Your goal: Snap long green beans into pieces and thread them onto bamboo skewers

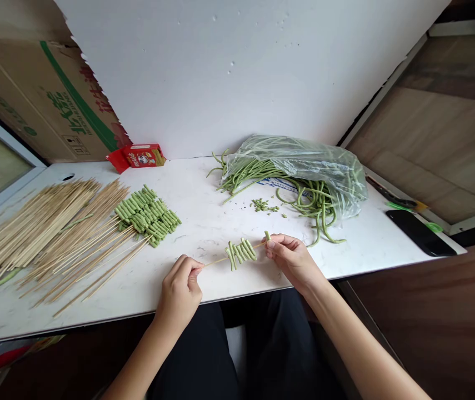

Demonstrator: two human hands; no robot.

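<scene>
My left hand [181, 283] pinches a thin wooden skewer [215, 261] that points right, just above the table's front edge. Several short pieces of green bean [240, 254] are threaded crosswise along its far half. At the skewer's tip, my right hand [288, 254] is closed on one more green bean piece [268, 236], held between thumb and fingers. Whether the tip has entered that piece cannot be made out. Left of my hands lies a stack of finished bean skewers [148, 215], their sticks pointing toward the front left.
Loose bare skewers [41, 228] cover the table's left side. A clear plastic bag [324, 166] of long green beans [258, 172] lies at the back right, with bean scraps [263, 205] before it. A red packet [143, 156], a black phone [420, 232] and a white backboard [237, 78] are also there.
</scene>
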